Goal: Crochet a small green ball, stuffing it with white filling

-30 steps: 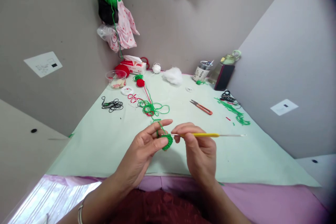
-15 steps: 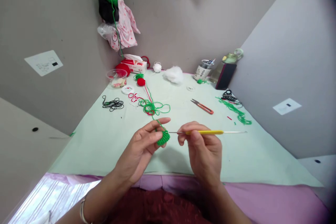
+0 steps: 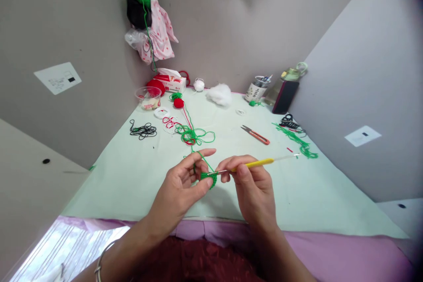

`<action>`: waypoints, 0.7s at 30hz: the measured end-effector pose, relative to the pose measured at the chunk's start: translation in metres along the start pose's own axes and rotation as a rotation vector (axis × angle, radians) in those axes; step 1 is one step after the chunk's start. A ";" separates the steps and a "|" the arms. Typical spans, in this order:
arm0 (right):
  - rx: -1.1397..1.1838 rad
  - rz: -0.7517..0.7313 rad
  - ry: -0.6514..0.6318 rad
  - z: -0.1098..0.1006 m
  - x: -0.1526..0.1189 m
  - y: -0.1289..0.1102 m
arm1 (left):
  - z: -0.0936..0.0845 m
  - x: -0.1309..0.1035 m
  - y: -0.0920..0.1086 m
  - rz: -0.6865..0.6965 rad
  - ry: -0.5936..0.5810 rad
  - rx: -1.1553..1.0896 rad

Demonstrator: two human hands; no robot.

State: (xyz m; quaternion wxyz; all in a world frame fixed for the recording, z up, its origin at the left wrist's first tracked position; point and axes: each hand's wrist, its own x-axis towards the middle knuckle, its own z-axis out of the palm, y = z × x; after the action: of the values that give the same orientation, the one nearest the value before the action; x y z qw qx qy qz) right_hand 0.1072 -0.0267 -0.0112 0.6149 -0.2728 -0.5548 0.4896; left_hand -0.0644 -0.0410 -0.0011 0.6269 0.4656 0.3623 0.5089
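Between the fingers of my left hand (image 3: 183,187) is a small green crocheted piece (image 3: 209,179). Green yarn (image 3: 208,164) runs over my raised left index finger to the piece from a loose green tangle (image 3: 194,135) on the table. My right hand (image 3: 254,189) grips a crochet hook by its yellow handle (image 3: 259,163). The hook's left metal end lies at the top edge of the green piece, and its other thin end points right and slightly up.
Orange thread snips (image 3: 256,135) lie beyond my right hand, with cut green yarn (image 3: 302,144) farther right. Black cord (image 3: 142,130) is at the left. White stuffing (image 3: 220,94), a tissue box (image 3: 172,83) and a pen can (image 3: 256,89) stand at the back.
My right hand has moved slightly left, bringing the hook's end onto the green piece, and the hook now tilts upward to the right. The green piece has turned and shifted slightly down and right.
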 end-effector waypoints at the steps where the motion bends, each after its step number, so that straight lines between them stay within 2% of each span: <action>1: -0.016 -0.012 -0.015 -0.001 0.000 -0.001 | 0.000 0.000 0.001 0.005 0.003 0.027; 6: -0.268 -0.153 -0.067 -0.001 -0.003 -0.010 | 0.003 0.000 0.003 0.082 0.054 0.218; 12: -0.680 -0.492 -0.203 0.002 -0.010 -0.015 | 0.004 0.002 -0.005 0.372 0.141 0.501; 14: -0.678 -0.512 -0.186 0.002 -0.011 -0.012 | 0.004 0.003 -0.005 0.406 0.149 0.529; 18: -0.537 -0.427 -0.123 0.003 -0.010 -0.008 | 0.004 0.003 -0.003 0.370 0.152 0.509; 21: -0.535 -0.428 -0.113 0.003 -0.009 -0.009 | 0.005 0.002 0.000 0.352 0.156 0.479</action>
State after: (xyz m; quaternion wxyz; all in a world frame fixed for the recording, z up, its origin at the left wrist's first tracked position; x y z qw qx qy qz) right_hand 0.1080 -0.0389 -0.0063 0.5785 -0.2743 -0.7413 0.2013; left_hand -0.0596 -0.0400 0.0002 0.3718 0.6151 0.4327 0.5442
